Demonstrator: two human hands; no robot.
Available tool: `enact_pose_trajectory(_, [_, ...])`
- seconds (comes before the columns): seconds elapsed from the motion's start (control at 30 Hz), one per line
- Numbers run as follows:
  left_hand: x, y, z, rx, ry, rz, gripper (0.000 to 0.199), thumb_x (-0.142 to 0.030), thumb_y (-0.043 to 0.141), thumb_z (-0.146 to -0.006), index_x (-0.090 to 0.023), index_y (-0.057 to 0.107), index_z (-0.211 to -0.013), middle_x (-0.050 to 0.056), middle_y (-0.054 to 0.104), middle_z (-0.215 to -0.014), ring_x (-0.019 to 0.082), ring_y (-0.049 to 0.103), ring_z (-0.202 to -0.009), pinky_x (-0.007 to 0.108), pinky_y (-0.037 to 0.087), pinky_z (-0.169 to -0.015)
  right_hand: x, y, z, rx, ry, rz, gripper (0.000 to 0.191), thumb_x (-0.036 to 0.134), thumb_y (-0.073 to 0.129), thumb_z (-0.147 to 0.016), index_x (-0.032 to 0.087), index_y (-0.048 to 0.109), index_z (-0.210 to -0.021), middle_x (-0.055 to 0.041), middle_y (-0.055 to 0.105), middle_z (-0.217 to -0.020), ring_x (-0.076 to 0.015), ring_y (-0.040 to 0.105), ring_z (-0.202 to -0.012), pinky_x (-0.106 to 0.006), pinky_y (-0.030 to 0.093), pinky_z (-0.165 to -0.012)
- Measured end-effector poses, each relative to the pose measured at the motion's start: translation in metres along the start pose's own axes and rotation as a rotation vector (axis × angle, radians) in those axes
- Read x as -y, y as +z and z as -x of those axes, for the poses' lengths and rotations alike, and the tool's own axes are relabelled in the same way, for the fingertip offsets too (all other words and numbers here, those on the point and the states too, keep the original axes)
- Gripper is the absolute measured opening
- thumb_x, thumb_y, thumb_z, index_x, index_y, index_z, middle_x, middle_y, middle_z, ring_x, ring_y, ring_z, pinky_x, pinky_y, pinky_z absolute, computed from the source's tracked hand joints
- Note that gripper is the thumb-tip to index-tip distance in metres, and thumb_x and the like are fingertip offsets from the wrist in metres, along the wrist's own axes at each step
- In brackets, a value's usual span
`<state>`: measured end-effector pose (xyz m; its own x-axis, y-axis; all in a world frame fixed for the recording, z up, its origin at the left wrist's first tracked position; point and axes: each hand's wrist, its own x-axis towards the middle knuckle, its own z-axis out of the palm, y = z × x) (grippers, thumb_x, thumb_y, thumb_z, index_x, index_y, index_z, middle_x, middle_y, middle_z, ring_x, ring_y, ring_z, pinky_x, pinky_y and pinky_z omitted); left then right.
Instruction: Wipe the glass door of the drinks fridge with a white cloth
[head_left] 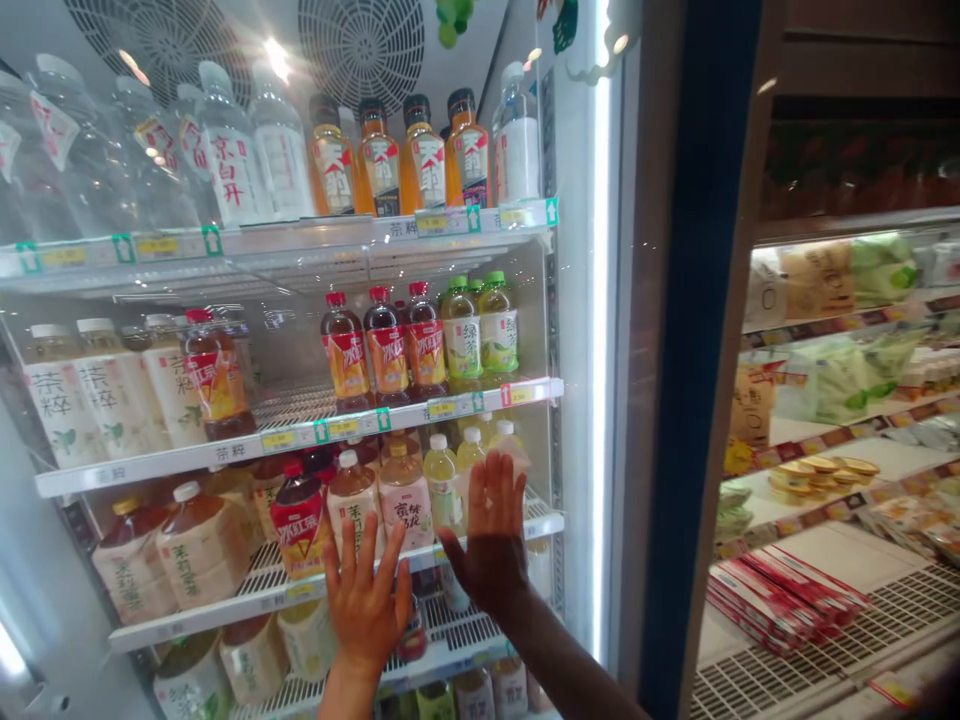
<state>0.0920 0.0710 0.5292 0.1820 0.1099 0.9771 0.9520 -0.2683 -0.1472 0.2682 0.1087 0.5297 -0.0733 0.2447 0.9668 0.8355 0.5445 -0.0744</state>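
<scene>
My left hand (364, 600) and my right hand (487, 535) are spread flat, side by side, and seem to rest on the glass door of a drinks cooler (277, 350). Neither hand holds anything. Just behind the glass, nearest my left hand, stands a red-capped iced tea bottle (300, 520) next to a pink-labelled milk tea bottle (405, 510). Several pale yellow bottles (442, 490) stand behind my right hand's fingers. My hands hide part of the lower shelf.
Several shelves of bottled drinks fill the cooler, including a white shelf edge (300, 440) with price tags. A dark blue door frame (697, 350) stands to the right. Beyond it, an open chilled case (817, 480) holds packaged foods.
</scene>
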Motion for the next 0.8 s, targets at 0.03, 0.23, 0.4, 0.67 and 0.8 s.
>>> enact_pose_trajectory(0.03, [0.000,0.000,0.000,0.002,0.001,0.000,0.067,-0.022,0.065,-0.091,-0.031,0.042,-0.153,0.001,0.028,-0.167,0.028,0.020,-0.158,0.050,0.011,-0.131,0.002,0.001,-0.002,0.006,0.005,-0.010,0.083,0.050,0.035,-0.104,0.002,0.002,-0.163,-0.0230,-0.003,-0.171,-0.0420,0.003,-0.158,-0.072,0.017,-0.123])
enact_pose_trajectory(0.23, [0.000,-0.001,0.002,0.009,-0.001,0.000,0.067,-0.021,0.064,-0.091,-0.031,0.042,-0.153,0.000,0.028,-0.167,0.029,0.020,-0.158,0.050,0.011,-0.131,0.026,0.012,0.086,0.096,-0.144,-0.044,0.081,0.042,0.045,-0.102,0.001,0.009,-0.162,-0.0191,0.006,-0.171,-0.0342,0.006,-0.159,-0.056,0.009,-0.130])
enact_pose_trajectory(0.4, [-0.001,-0.001,0.000,0.015,0.003,0.004,0.065,-0.022,0.061,-0.092,-0.030,0.042,-0.153,0.000,0.027,-0.168,0.028,0.019,-0.158,0.050,0.011,-0.131,0.034,0.012,0.025,0.059,-0.078,-0.102,0.081,0.055,0.028,-0.105,0.002,0.007,-0.163,-0.0204,0.006,-0.171,-0.0362,0.006,-0.159,-0.066,0.011,-0.127])
enact_pose_trajectory(0.67, [-0.002,-0.001,0.000,-0.004,0.015,-0.030,0.067,-0.022,0.063,-0.091,-0.030,0.041,-0.154,0.002,0.029,-0.167,0.028,0.022,-0.157,0.050,0.013,-0.131,0.030,0.010,0.091,0.119,-0.188,-0.066,0.076,0.040,0.039,-0.103,0.004,0.009,-0.163,-0.0137,0.005,-0.173,-0.0287,0.005,-0.160,-0.050,0.011,-0.130])
enact_pose_trajectory(0.8, [-0.002,-0.002,0.000,0.011,0.016,-0.055,0.067,-0.022,0.062,-0.091,-0.031,0.040,-0.154,0.002,0.029,-0.166,0.027,0.020,-0.157,0.050,0.013,-0.131,0.029,0.005,0.040,0.133,-0.081,-0.103,0.085,0.050,0.038,-0.102,0.007,0.001,-0.164,-0.0160,0.004,-0.172,-0.0346,0.004,-0.159,-0.063,0.014,-0.127])
